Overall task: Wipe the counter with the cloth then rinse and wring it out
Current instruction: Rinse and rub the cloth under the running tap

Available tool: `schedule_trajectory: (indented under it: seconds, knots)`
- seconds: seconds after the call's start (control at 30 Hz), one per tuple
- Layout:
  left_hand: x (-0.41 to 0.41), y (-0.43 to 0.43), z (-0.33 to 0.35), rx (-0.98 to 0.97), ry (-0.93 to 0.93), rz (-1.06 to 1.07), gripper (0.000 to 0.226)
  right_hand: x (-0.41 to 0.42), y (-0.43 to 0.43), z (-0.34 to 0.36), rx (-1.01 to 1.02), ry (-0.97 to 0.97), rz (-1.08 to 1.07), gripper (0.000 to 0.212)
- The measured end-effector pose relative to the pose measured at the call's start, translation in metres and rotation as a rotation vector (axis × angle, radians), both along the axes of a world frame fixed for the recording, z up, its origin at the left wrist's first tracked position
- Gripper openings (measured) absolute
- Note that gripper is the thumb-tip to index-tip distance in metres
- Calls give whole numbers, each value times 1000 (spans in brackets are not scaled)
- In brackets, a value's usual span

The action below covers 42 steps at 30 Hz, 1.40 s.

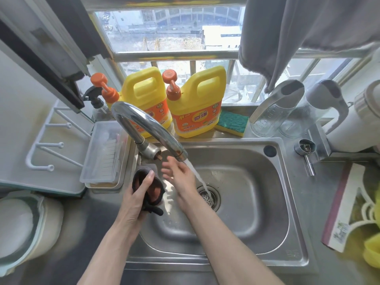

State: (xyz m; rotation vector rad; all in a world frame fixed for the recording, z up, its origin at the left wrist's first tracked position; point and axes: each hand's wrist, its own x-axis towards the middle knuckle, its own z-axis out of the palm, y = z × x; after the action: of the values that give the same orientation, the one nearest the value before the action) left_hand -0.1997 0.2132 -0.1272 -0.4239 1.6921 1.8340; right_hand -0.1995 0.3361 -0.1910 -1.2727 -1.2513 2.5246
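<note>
Left fingers (148,177) grip cloth (157,193), partly hiding it.

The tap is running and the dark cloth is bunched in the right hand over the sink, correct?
Wrong hand: the head view shows the left hand gripping the cloth over the sink; the right hand is open beside the tap's stream.

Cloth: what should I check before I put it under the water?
1. The tap runs: ok, water falls onto the drain.
2. The cloth is held: ok, the left hand grips it, bunched.
3. The cloth is under the water: not ok, it sits left of the stream.
4. The right hand is free: ok, open beside the water.
5. The cloth is clean: cannot tell, too dark.
</note>
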Motion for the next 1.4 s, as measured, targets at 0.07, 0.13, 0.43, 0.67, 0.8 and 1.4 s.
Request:
schedule_trajectory:
  seconds: [0.07, 0.13, 0.43, 0.67, 0.8, 1.4]
  knots:
    - [7, 11, -2, 24, -45, -12, 44, 26, 19, 6, -170, 15, -117, 24]
    - [14, 24, -7, 73, -113, 11, 49, 49, 40, 14, -301, 33, -202, 24]
    - [45, 91, -17, 165, -308, 186, 50, 83, 55, 24, 341, -118, -77, 16]
    - [50, 94, -14, 270, -374, 40, 59, 117, 56, 5, 866, -105, 327, 31]
    - [54, 91, -14, 101, -269, -86, 48, 124, 58, 10, 1065, -114, 279, 10]
    - [38, 72, -24, -173, 63, -79, 32, 113, 80, 25, 731, 43, 205, 37]
